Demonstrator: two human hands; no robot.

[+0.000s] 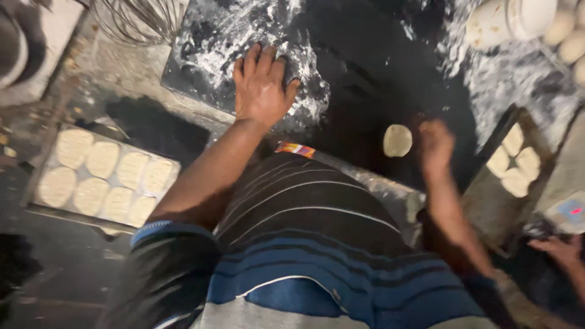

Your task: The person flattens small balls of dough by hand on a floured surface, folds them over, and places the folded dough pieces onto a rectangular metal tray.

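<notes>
Head view, speaker 1: What is each hand doing?

Speaker 2: Left hand [261, 85] is lying open and flat, fingers spread, pressing into a drift of flour [308, 91] on the black worktop [359, 67]. It is gripping nothing. Right hand [435, 146] is blurring with motion just beside the dough disc [397, 140]; I cannot tell whether it is open or closed.

Speaker 1: And the disc itself?

Speaker 2: It is sitting flat on the worktop near the front edge, just left of the right hand. It is looking pale, round and thin, so I am judging it light, soft and floppy, likely to stretch or fold if pinched at 1 edge. Sliding fingers under it and lifting with a flat palm seems safest. The flour is probably keeping it from sticking.

Speaker 1: What else is lying around?

Speaker 2: A left tray [38, 204] is holding 8 ridged dough pieces in 2 rows, low on the left. A right tray [487, 201] is holding about 4 more. Smooth dough balls [570, 36] are piling up at the top right beside a floury white tub [509, 21], and a wire whisk [131, 21] is resting at the top left. Another person's hand [557, 250] is showing at the lower right.
</notes>
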